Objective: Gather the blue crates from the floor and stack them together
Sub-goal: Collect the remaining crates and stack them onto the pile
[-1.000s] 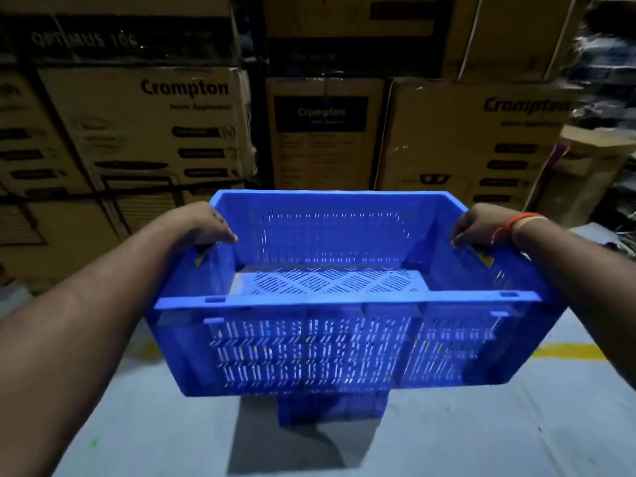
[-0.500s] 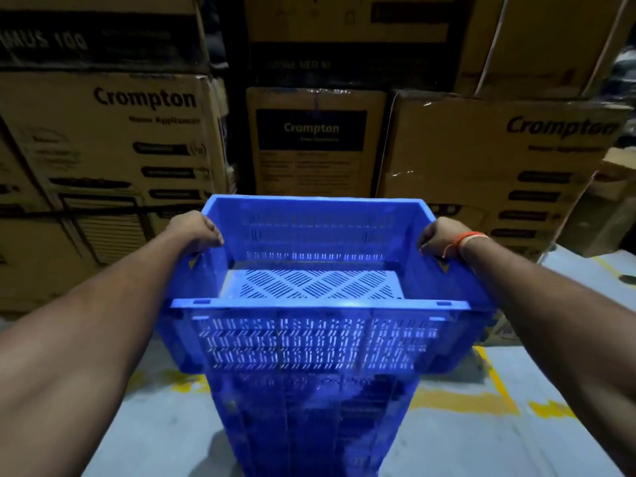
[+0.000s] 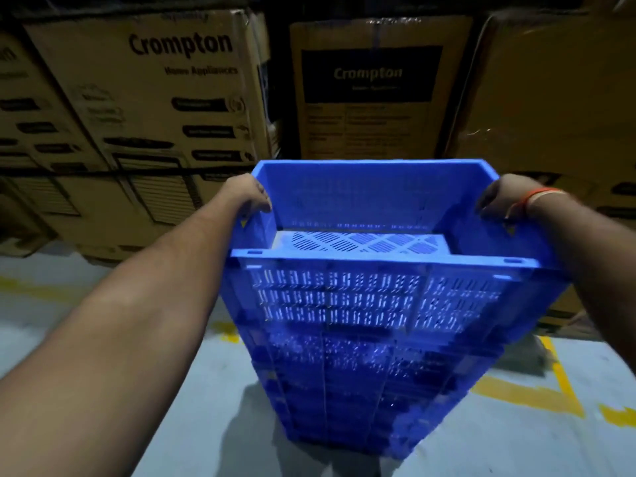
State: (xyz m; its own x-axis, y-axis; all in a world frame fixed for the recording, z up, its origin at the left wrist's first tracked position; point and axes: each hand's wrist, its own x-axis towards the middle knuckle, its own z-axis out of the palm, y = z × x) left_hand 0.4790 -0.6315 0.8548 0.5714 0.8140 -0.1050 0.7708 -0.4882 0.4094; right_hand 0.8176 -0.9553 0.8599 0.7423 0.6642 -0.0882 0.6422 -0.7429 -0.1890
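1. Here, the top blue crate (image 3: 375,290) is the landmark: it sits over a stack of blue crates (image 3: 358,390) that stands on the grey floor (image 3: 165,407). Whether it rests fully on the stack or hangs just above it cannot be told.
2. The left hand (image 3: 246,194) is curled over the rim of the top blue crate's left end wall, fingers wrapped down over the edge and pressed onto the plastic.
3. The right hand (image 3: 506,197) clasps the rim of the crate's right end wall in the same way, fingers folded over the edge. An orange band (image 3: 540,196) circles that wrist.
4. Both forearms reach out from the near corners of the view to the two ends of the crate.
5. The crate is empty; its slotted base (image 3: 361,241) shows through the open top, and its near wall is pierced with rows of slots.
6. The stack below narrows toward the floor in this wide view; the number of crates in it is too blurred to count.
7. Behind the crate stand cardboard boxes (image 3: 155,94) printed "Crompton", piled in rows; one with a dark label panel (image 3: 371,74) is directly behind the crate's far wall.
8. Yellow floor lines (image 3: 537,397) run to the right of the stack and also to its left.
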